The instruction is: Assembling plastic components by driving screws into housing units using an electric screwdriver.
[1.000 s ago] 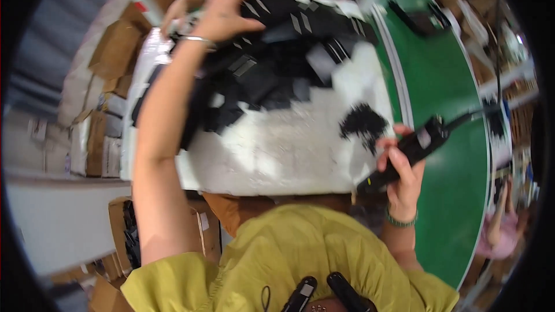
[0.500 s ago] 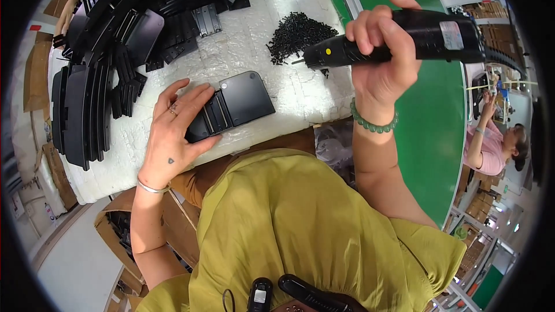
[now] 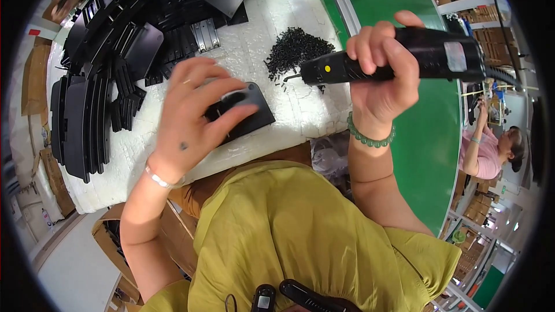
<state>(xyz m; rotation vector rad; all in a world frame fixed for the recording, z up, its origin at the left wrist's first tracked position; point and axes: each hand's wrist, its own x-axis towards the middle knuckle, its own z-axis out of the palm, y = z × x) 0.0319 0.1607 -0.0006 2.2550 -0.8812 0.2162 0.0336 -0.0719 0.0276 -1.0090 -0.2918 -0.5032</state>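
Fingers of the left hand (image 3: 191,112) are spread in my head view, thumb and forefinger well apart above a black plate (image 3: 263,112) near the near edge of the white tabletop (image 3: 312,107). The hand hides much of the plate, so I cannot tell whether they touch. I see the right hand (image 3: 386,78) wrapped firmly around a black power screwdriver (image 3: 436,55) over the right edge; its thin bit points left, just beside the near side of a pile of small black screws (image 3: 298,49). Along the left edge I have a row of long black panels (image 3: 78,124) side by side, and toward the far left corner a heap of black parts (image 3: 167,0). Beyond the right edge runs a green surface (image 3: 425,162); past it I make out a person in pink (image 3: 484,153).
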